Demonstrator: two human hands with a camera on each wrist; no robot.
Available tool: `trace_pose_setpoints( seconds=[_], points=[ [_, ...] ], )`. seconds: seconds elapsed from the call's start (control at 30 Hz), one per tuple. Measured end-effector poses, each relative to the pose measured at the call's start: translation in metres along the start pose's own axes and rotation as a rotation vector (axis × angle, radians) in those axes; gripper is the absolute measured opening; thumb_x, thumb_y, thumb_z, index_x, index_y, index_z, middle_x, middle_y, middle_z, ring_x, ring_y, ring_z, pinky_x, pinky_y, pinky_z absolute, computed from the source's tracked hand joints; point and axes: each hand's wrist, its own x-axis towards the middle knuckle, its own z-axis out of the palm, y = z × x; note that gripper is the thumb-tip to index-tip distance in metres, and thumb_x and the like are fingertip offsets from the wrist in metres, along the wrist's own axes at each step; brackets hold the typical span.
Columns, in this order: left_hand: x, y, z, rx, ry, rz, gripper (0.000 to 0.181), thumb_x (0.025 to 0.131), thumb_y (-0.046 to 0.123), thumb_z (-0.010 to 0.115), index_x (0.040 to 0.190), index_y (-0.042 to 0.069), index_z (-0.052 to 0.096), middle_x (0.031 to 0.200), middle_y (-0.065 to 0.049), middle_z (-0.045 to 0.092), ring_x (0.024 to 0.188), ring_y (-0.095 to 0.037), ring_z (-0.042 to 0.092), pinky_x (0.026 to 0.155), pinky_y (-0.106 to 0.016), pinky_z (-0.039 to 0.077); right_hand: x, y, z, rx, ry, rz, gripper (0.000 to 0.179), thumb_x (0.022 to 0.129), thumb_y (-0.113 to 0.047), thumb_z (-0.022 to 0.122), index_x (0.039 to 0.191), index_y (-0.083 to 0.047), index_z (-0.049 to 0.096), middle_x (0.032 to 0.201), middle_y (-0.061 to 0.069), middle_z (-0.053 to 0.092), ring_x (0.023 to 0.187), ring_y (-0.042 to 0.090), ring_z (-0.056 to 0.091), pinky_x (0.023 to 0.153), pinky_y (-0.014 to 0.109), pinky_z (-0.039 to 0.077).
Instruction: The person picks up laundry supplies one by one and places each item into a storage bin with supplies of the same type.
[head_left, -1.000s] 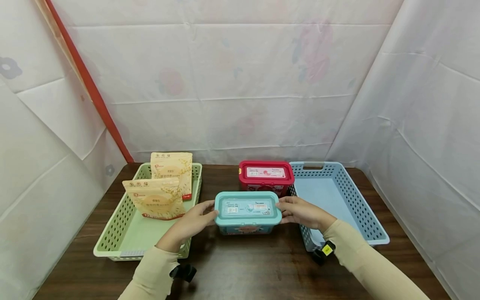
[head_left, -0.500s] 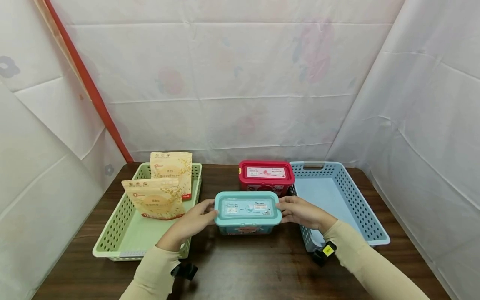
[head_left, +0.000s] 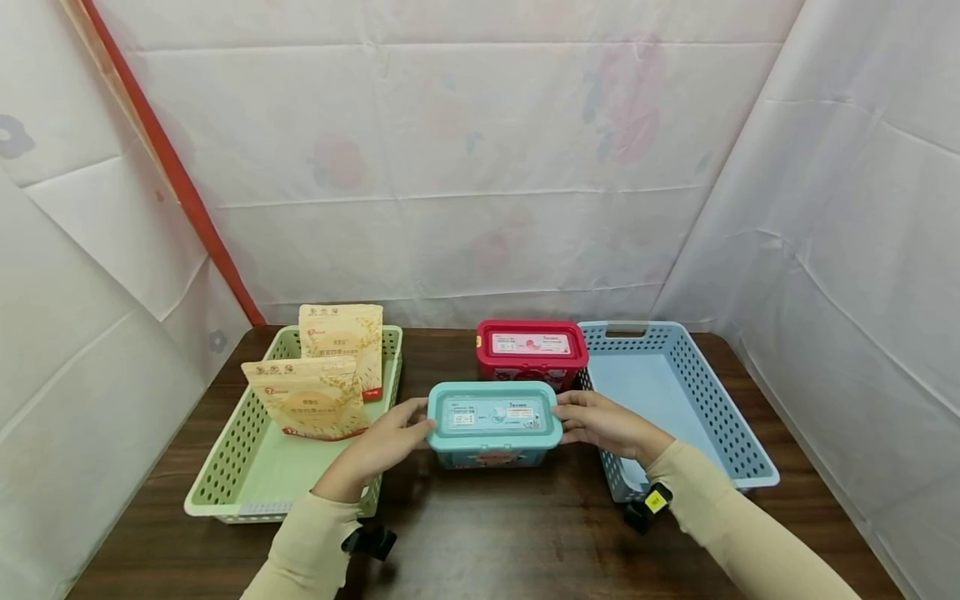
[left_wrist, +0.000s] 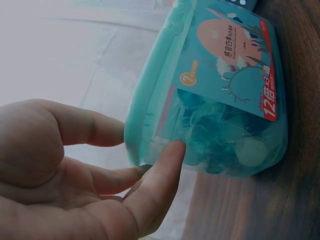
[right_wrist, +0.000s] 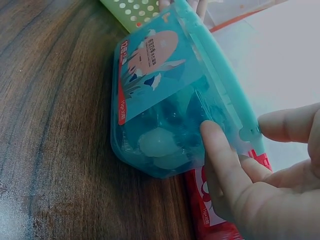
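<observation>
A teal laundry pod tub (head_left: 495, 417) with a lid and a label stands on the brown table. Pods (left_wrist: 215, 132) show through its clear wall in the left wrist view. At the tub's left end, my left hand (head_left: 386, 446) pinches the lid rim and upper wall between thumb and fingers. My right hand (head_left: 607, 427) grips the opposite end in the same way, one fingertip lying on the wall below the rim in the right wrist view. Directly behind is a red tub (head_left: 532, 350) of the same shape, its front partly hidden.
To the left, a green basket (head_left: 232, 450) holds two upright yellow pouches (head_left: 311, 400). A blue basket (head_left: 708, 408) stands on the right, close to the red tub and under my right wrist. White sheeting (head_left: 465, 167) encloses the table (head_left: 480, 542) at the back and sides.
</observation>
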Motion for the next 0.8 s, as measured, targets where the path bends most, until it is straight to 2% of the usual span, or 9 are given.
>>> trace_pose_setpoints(
  seconds=[0.2, 0.47, 0.7, 0.8],
  points=[
    [0.001, 0.0, -0.002, -0.03, -0.001, 0.013, 0.052, 0.105, 0.008, 0.048, 0.147, -0.016, 0.03, 0.116, -0.022, 0.059, 0.101, -0.029, 0.065, 0.092, -0.049, 0.054, -0.001, -0.002, 0.0, -0.007, 0.017, -0.011, 0.052, 0.106, -0.017, 0.05, 0.142, 0.017, 0.033, 0.121, 0.02, 0.057, 0.1, 0.022, 0.064, 0.093, 0.04, 0.054],
    [0.005, 0.004, -0.006, -0.083, 0.033, 0.04, 0.053, 0.105, 0.009, 0.051, 0.149, -0.012, 0.032, 0.113, -0.021, 0.056, 0.101, -0.025, 0.064, 0.091, -0.04, 0.055, -0.008, -0.013, 0.0, -0.016, 0.097, -0.035, 0.054, 0.106, -0.02, 0.052, 0.144, 0.015, 0.034, 0.123, 0.019, 0.057, 0.099, 0.02, 0.063, 0.089, 0.033, 0.056],
    [0.004, 0.011, -0.007, -0.18, 0.055, 0.06, 0.055, 0.103, 0.014, 0.057, 0.149, -0.008, 0.037, 0.113, -0.02, 0.058, 0.1, -0.023, 0.065, 0.094, -0.044, 0.054, -0.016, -0.021, -0.003, -0.007, 0.15, -0.065, 0.056, 0.105, -0.022, 0.054, 0.142, 0.016, 0.036, 0.117, 0.016, 0.061, 0.097, 0.019, 0.065, 0.09, 0.036, 0.056],
    [0.004, 0.014, -0.007, -0.207, 0.061, 0.067, 0.056, 0.103, 0.017, 0.059, 0.15, -0.005, 0.039, 0.113, -0.019, 0.058, 0.1, -0.022, 0.066, 0.094, -0.043, 0.054, -0.02, -0.025, -0.004, 0.008, 0.165, -0.078, 0.055, 0.105, -0.023, 0.054, 0.141, 0.016, 0.037, 0.115, 0.014, 0.062, 0.096, 0.018, 0.065, 0.089, 0.035, 0.056]
  ],
)
